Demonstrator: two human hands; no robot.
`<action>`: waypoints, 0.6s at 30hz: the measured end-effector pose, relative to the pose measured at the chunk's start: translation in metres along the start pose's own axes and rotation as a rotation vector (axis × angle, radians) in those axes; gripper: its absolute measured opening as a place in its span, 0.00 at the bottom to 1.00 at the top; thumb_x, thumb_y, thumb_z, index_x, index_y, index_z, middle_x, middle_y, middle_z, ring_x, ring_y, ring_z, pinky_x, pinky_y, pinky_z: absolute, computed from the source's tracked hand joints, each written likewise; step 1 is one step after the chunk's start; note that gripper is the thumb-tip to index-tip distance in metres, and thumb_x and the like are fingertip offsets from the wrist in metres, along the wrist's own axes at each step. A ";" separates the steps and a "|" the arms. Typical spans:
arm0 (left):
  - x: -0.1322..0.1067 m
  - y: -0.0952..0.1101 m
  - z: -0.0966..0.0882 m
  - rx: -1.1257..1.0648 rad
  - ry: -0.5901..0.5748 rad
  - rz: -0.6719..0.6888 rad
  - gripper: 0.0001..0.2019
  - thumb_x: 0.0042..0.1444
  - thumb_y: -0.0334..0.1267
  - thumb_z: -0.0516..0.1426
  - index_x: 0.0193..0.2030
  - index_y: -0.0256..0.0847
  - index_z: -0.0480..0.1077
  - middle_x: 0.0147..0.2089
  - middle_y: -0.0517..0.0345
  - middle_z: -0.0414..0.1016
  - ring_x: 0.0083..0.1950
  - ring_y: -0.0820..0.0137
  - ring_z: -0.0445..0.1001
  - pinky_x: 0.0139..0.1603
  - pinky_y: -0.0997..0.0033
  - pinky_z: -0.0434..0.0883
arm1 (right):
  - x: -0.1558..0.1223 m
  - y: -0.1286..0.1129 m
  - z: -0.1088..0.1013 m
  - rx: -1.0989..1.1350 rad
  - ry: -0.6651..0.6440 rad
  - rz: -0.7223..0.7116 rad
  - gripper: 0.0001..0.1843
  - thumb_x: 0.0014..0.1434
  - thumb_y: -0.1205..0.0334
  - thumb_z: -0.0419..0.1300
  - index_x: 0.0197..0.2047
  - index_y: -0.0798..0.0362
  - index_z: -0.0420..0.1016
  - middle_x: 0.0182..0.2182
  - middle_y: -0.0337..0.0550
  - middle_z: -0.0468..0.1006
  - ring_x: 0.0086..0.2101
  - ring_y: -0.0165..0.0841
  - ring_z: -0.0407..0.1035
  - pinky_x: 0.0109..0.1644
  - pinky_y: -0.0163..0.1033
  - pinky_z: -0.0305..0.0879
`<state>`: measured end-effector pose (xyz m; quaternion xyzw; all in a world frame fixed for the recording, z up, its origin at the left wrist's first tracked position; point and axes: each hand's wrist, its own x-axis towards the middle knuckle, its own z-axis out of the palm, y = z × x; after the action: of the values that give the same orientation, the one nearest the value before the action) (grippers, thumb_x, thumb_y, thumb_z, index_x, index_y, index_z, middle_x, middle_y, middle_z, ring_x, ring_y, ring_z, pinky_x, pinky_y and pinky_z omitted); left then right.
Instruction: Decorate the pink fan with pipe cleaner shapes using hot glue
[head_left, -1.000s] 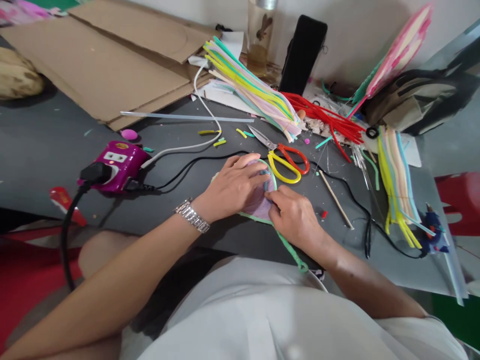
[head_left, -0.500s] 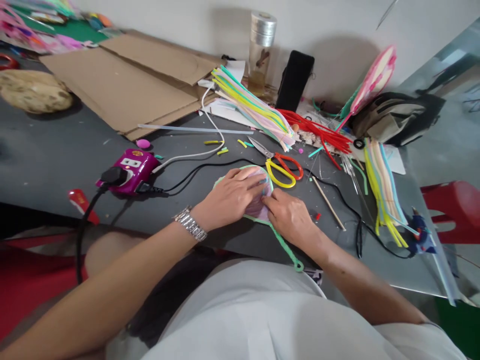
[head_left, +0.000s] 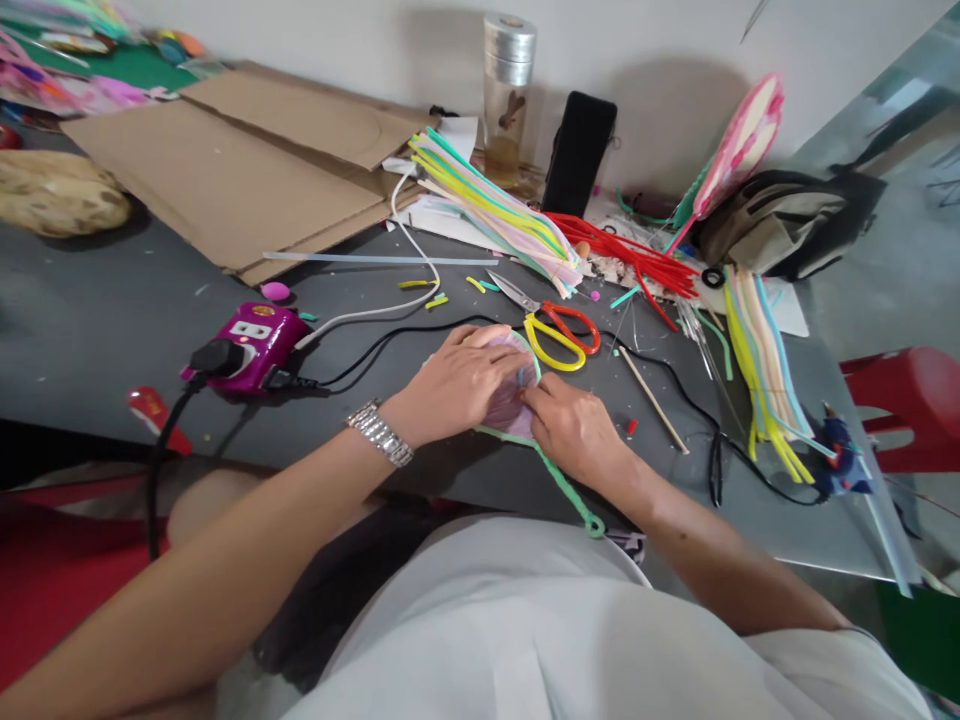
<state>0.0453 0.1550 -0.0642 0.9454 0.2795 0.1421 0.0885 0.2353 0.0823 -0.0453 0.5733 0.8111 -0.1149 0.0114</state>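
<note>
Lilac disc (head_left: 508,405) lies beneath both hands' fingers (head_left: 491,345).

Head camera, sole view: worn above the shirt (head_left: 525,630), facing forward and down toward the wall (head_left: 660,60), close over the left hand (head_left: 457,385), right hand (head_left: 574,435) and surface (head_left: 97,300).

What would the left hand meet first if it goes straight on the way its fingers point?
The left hand rests on the lilac disc; next, probably the yellow scissors handle, depth unclear.
</note>
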 end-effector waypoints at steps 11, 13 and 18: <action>-0.009 -0.002 0.004 -0.074 -0.022 -0.035 0.23 0.66 0.29 0.49 0.63 0.46 0.72 0.66 0.54 0.74 0.73 0.57 0.62 0.75 0.44 0.51 | -0.005 0.013 0.014 0.204 0.152 -0.015 0.18 0.63 0.74 0.52 0.51 0.56 0.78 0.43 0.49 0.79 0.42 0.37 0.74 0.46 0.37 0.65; -0.009 -0.003 0.003 -0.056 -0.038 -0.026 0.22 0.67 0.29 0.48 0.63 0.45 0.71 0.67 0.55 0.74 0.74 0.56 0.61 0.75 0.43 0.50 | -0.004 0.012 0.013 0.184 0.159 -0.041 0.18 0.63 0.73 0.51 0.50 0.56 0.78 0.41 0.49 0.79 0.42 0.37 0.73 0.45 0.37 0.65; -0.008 -0.003 0.002 -0.028 -0.061 -0.011 0.20 0.69 0.31 0.48 0.63 0.42 0.71 0.67 0.52 0.74 0.75 0.55 0.60 0.76 0.42 0.49 | -0.001 0.007 0.011 0.083 0.127 -0.049 0.18 0.63 0.73 0.51 0.50 0.58 0.78 0.41 0.52 0.78 0.39 0.38 0.73 0.41 0.38 0.64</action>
<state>0.0377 0.1528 -0.0682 0.9464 0.2800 0.1164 0.1111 0.2413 0.0813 -0.0576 0.5593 0.8187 -0.1119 -0.0667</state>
